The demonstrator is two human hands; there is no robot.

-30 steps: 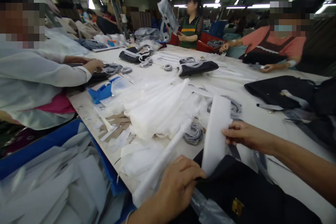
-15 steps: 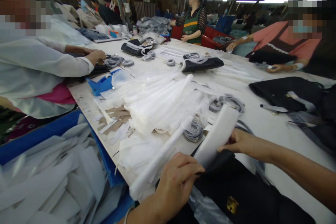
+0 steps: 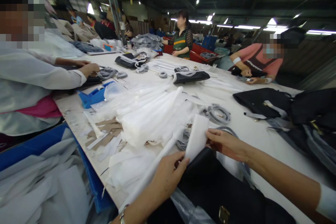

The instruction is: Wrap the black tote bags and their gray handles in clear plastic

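Note:
A black bag (image 3: 210,189) with a brass clasp lies at the near table edge in front of me. A white foam strip (image 3: 196,136) stands partly pushed into its opening. My right hand (image 3: 225,143) pinches the strip's right side. My left hand (image 3: 168,176) grips the rim of the bag beside the strip's lower end. A clear plastic wrap (image 3: 189,210) hangs under the bag.
A heap of white foam strips (image 3: 154,112) fills the table middle, with grey straps (image 3: 216,113) and cardboard pieces (image 3: 107,133) around it. More black bags (image 3: 265,101) lie at the right. A blue bin of white sheets (image 3: 47,185) stands at the left. Other people work around the table.
The white strip has gone deeper into the bag, so less of it shows. My right hand moved down and left with it. The camera view tilted upward a little.

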